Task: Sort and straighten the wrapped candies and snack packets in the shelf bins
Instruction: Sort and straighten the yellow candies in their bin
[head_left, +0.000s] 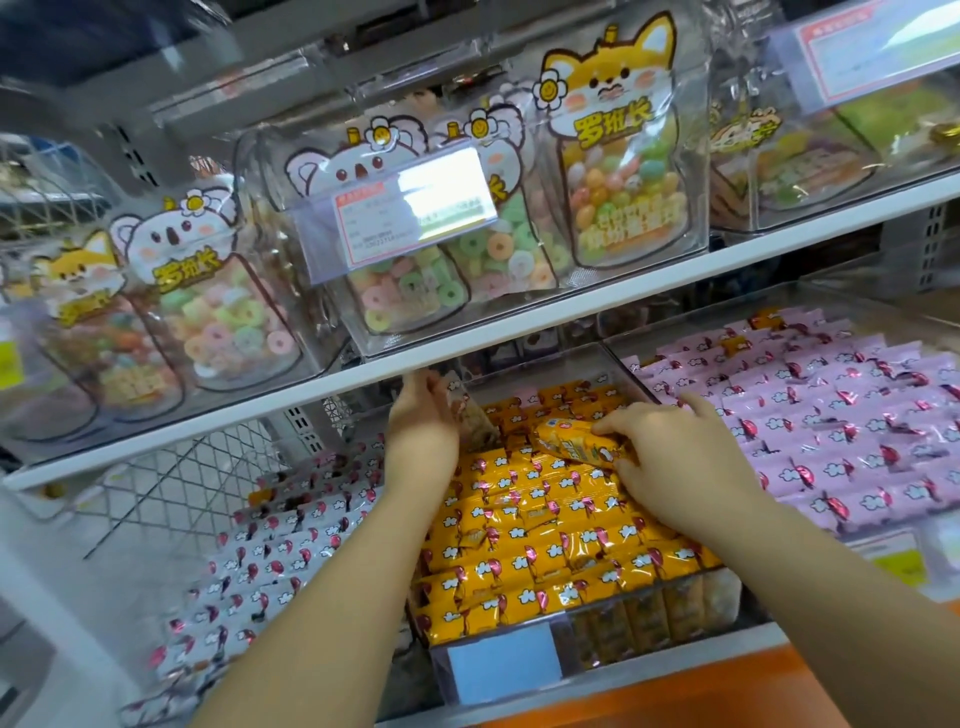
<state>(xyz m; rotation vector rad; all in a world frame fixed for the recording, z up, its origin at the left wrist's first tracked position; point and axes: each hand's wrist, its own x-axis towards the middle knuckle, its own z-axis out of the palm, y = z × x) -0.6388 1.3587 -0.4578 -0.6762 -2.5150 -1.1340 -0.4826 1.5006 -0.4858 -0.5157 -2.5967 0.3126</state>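
Note:
Three clear bins fill the lower shelf. The middle bin holds rows of yellow wrapped packets. White packets lie in the bin to its left, pink packets in the one to its right. My left hand reaches to the back of the middle bin, under the upper shelf's edge, and grips a clear-wrapped brownish packet. My right hand holds a yellow packet lifted and tilted over the yellow rows.
The white upper shelf edge runs just above my hands. On it stand clear bins of animal-print candy bags and a price tag holder. A wire mesh panel stands at the lower left. An orange shelf front runs below.

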